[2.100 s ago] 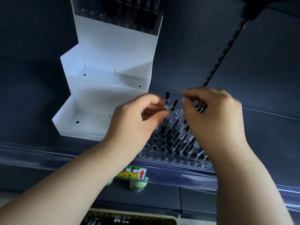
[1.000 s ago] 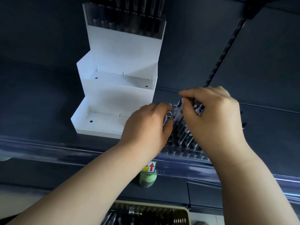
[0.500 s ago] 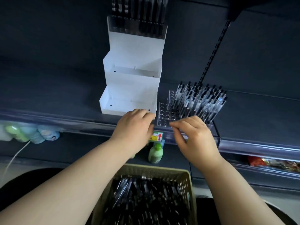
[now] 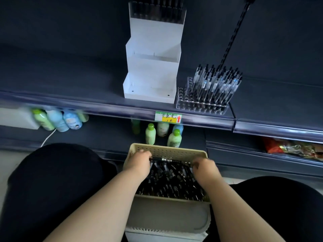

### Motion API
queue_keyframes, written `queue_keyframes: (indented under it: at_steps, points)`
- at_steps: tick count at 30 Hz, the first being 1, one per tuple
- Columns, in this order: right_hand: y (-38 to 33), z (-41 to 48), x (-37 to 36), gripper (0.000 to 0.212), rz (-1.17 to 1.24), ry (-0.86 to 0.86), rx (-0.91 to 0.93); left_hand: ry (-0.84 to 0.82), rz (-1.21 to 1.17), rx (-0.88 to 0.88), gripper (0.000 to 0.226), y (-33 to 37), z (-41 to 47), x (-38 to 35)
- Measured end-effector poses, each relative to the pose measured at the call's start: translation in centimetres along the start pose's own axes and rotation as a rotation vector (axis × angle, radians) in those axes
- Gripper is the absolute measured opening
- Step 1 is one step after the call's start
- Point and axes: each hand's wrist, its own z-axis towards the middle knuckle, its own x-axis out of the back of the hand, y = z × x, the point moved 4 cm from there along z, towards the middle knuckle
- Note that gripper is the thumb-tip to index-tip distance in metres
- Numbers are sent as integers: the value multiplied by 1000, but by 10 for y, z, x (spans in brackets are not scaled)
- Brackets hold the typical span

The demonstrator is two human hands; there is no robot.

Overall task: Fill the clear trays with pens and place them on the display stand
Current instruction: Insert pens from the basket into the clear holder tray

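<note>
A beige basket [image 4: 174, 148] full of black pens [image 4: 171, 179] sits between my knees. My left hand [image 4: 139, 163] is inside it at the left, fingers closed on a pen [image 4: 166, 159] lying crosswise above the pile. My right hand [image 4: 204, 167] is blurred at the pen's other end, fingers curled down into the pile. On the shelf stands a clear tray [image 4: 183, 103], mostly filled with upright pens, with empty holes at its left side. Left of it is the white stepped display stand [image 4: 150, 81]; its two lower steps are bare and its top holds a filled tray [image 4: 157, 13].
The shelf edge carries a green and yellow price label [image 4: 168, 117]. Below it stand green and blue bottles [image 4: 150, 135] and, at the right, snack packets [image 4: 293, 147]. A slotted upright [image 4: 232, 35] runs behind the tray. My black-clad knees flank the basket.
Both hands left the clear tray on the shelf and dropped into the basket of pens. The view tilted down and back, so the basket and my knees now fill the lower frame.
</note>
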Motion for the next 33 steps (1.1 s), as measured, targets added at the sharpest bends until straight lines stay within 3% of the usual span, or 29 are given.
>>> queue_keyframes:
  at_steps: [7, 14, 27, 33]
  points:
    - [6, -1, -38, 31, -121, -196, -62, -208, 208, 123, 46, -17, -1, -36]
    - [-13, 10, -54, 22, 128, -250, 10, -207, 247, 152, 44, -20, 9, -46]
    - [-40, 34, -85, 37, -33, -378, -115, -294, 257, 315, 47, -17, 16, -57]
    - [-43, 37, -84, 23, -9, -438, -155, -272, 164, 378, 44, -21, 18, -53]
